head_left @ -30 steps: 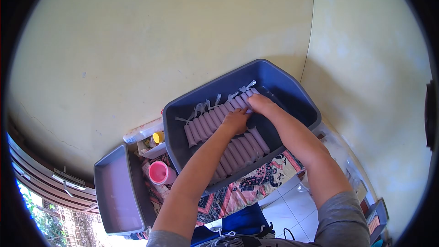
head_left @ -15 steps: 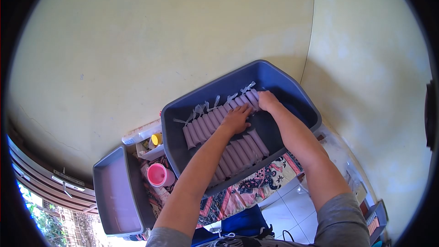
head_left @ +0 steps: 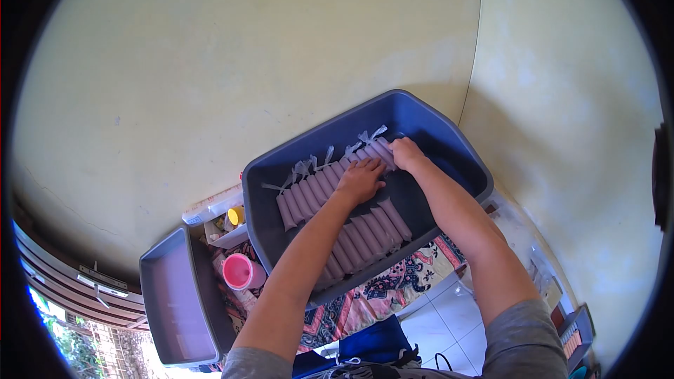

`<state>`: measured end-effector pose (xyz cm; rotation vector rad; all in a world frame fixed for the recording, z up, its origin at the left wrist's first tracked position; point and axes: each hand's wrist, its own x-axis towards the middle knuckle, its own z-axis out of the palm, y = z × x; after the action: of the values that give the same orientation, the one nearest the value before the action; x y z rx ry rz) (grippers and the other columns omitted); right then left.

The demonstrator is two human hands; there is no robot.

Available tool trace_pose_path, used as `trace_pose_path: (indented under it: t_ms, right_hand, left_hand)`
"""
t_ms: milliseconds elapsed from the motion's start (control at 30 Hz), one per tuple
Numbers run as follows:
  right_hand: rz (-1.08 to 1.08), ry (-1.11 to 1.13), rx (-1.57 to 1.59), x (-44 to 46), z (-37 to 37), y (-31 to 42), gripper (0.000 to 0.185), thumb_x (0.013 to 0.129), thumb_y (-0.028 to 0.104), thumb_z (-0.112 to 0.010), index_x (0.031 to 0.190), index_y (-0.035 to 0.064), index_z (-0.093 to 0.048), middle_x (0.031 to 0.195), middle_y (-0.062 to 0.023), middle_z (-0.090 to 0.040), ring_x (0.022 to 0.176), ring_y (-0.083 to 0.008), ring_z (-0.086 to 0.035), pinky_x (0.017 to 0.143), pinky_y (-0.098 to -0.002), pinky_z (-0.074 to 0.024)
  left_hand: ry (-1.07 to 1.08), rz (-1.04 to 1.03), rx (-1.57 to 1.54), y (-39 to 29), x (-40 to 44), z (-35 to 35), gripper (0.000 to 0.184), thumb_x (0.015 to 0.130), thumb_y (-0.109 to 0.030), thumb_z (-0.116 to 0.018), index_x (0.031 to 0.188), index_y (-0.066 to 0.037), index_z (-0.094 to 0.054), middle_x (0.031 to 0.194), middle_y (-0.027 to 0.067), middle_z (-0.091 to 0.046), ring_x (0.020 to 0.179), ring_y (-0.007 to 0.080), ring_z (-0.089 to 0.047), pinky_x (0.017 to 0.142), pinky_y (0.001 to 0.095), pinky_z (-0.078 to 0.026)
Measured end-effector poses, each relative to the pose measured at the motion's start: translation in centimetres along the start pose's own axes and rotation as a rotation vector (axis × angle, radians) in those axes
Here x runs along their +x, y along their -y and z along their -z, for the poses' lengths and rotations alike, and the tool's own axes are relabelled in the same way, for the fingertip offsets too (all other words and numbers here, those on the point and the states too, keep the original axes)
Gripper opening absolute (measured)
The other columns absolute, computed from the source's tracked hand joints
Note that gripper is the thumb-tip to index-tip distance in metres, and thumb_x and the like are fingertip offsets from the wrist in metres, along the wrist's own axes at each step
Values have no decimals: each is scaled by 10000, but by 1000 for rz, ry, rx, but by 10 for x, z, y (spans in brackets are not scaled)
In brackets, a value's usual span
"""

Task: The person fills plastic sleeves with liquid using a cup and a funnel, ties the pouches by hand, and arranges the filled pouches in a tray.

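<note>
In a big dark grey plastic tub (head_left: 282,149) lie two rows of slim plastic tubes filled with something pale purple. Knotted clear ends stick out along the far side of the back row (head_left: 309,195); the front row (head_left: 368,237) lies nearer to me. My left hand (head_left: 361,181) rests flat with fingers apart on top of the back row. At that row's right end, my right hand (head_left: 406,154) has its fingers closed on the last purple-filled tube (head_left: 385,149). Its fingertips are partly hidden.
To the left stands a smaller grey tub (head_left: 184,295) holding pale purple liquid. Between the tubs are a pink cup (head_left: 242,271) and a white box with a yellow-lidded container (head_left: 236,215). A patterned cloth (head_left: 421,270) lies beneath; a wall (head_left: 281,42) rises behind.
The view has shifted slightly. Both hands stay almost where they were, the left on the back row and the right at its right end.
</note>
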<state>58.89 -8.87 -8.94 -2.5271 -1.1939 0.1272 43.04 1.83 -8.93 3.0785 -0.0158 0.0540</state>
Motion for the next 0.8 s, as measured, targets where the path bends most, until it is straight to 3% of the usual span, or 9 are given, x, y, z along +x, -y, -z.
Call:
trace_pose_path:
  t_ms: [167, 267, 333, 400, 533, 600, 733, 800]
  right_hand:
    - [-3, 13, 18, -3, 5, 2, 280, 898, 146, -477, 1066, 43, -676, 1101, -227, -636, 1048, -369, -614, 921, -448, -489]
    - [-31, 65, 46, -4, 4, 6, 340, 839, 112, -559, 1170, 95, -634, 1100, -226, -633, 1051, -354, -610, 914, -422, -491]
    - [-76, -100, -13, -2, 2, 11, 379, 816, 149, -610, 1184, 56, -610, 1090, -233, -630, 1031, -364, -614, 910, -424, -493]
    - [-38, -104, -40, -14, 26, 23, 387, 809, 168, -632, 1175, 41, -607, 1078, -229, -629, 1021, -366, -612, 902, -426, -493]
    - [150, -106, 54, -75, 79, 70, 404, 785, 226, -690, 1121, 14, -617, 1055, -197, -632, 991, -364, -611, 867, -419, -497]
    - [201, -108, 123, -107, 81, 85, 380, 786, 217, -693, 1102, 16, -624, 1066, -186, -632, 994, -362, -608, 864, -413, -496]
    - [386, -244, 352, -156, 71, 114, 292, 786, 157, -691, 1033, 12, -632, 1026, -161, -636, 976, -339, -611, 833, -422, -500]
    - [449, -272, 425, -176, 66, 129, 283, 787, 133, -695, 1036, 14, -633, 1049, -158, -636, 973, -344, -613, 836, -407, -501]
  left_hand:
    - [-37, -20, -38, 2, -3, -3, 552, 888, -349, -588, 1368, -115, -447, 1454, 105, -396, 1354, 301, -349, 1099, 470, -301]
    - [-71, -22, -18, 2, -18, 1, 569, 878, -347, -603, 1372, -113, -446, 1446, 107, -409, 1337, 308, -374, 1091, 482, -307]
    - [-101, -29, 20, 1, -29, 24, 584, 872, -348, -610, 1378, -112, -439, 1445, 108, -413, 1321, 313, -399, 1083, 491, -315]
    - [150, 61, 59, -3, -47, 57, 569, 857, -353, -628, 1346, -99, -484, 1405, 130, -460, 1244, 322, -486, 1039, 465, -374]
    - [308, 98, -161, -5, -96, 118, 515, 848, -343, -642, 1282, -83, -549, 1299, 157, -553, 1147, 333, -562, 979, 427, -431]
    - [97, 104, -302, -12, -126, 140, 471, 844, -323, -654, 1239, -75, -588, 1193, 171, -617, 1093, 337, -590, 933, 386, -457]
    - [-13, 171, -486, -26, -176, 172, 432, 844, -254, -664, 1231, -72, -599, 1147, 173, -642, 1049, 328, -612, 911, 364, -462]
    - [-187, 327, -580, -40, -206, 187, 362, 846, -187, -663, 1183, -57, -634, 1118, 159, -661, 1014, 283, -634, 881, 337, -469]
